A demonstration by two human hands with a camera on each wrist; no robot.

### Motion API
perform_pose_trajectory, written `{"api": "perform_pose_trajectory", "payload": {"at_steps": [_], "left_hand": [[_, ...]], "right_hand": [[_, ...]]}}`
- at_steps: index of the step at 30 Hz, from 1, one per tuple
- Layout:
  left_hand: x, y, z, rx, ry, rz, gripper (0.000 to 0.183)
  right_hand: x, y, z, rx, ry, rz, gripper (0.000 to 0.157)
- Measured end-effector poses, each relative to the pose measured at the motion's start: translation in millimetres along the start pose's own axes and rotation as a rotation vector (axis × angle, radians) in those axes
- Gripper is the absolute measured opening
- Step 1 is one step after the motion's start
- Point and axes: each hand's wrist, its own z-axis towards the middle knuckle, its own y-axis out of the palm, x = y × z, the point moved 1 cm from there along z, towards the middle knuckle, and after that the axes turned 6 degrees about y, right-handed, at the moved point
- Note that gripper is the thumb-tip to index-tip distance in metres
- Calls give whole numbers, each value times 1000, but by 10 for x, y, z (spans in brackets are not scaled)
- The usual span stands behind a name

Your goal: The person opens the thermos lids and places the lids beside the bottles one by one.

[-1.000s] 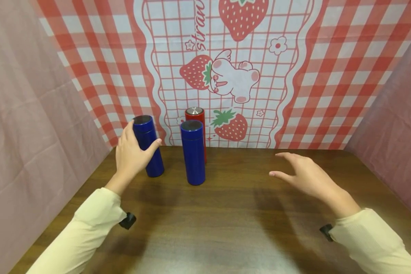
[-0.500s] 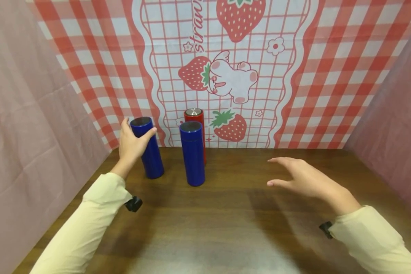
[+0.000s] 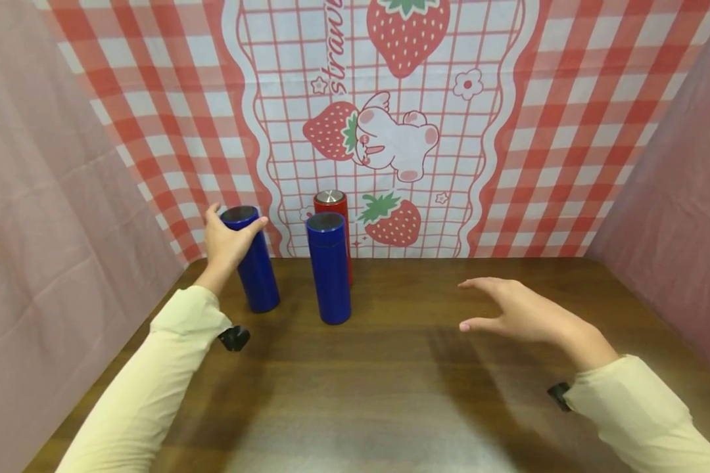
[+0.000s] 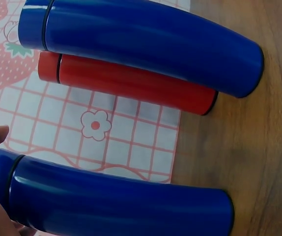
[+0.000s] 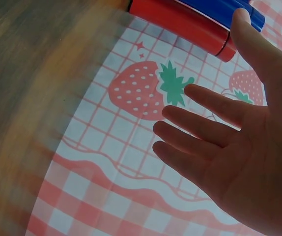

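My left grip [image 3: 226,246] cups a blue bottle [image 3: 258,279], hold unclear; right grip [image 3: 523,312] gapes, empty; a nudge could topple it

We see brown wood-grain desk [image 3: 384,387]; along far edge, red-and-white checked cloth [image 3: 586,131] with strawberry prints [image 3: 407,43] hangs as backdrop. Pink drapes [image 3: 59,197] flank left and right edges. We note pale glare [image 3: 361,450] toward near edge.
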Motion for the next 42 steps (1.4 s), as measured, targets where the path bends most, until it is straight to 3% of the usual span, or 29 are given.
{"api": "perform_pose_trajectory", "payload": {"at_steps": [8,20,32,42], "left_hand": [[-20,4,25,42,-34,-82,92],[-42,19,70,47,-57,-82,83],[-10,-50,37,19,-28,-2,75],[43,-182,-53,-70,-8,87,76]], "right_hand": [[-17,-11,-12,-33,-17,31,70],[-36,-37,9,-83,-53,135,62],[-101,-28,34,-73,-104,169,56],[-141,-11,99,-107,-119,226,57]]}}
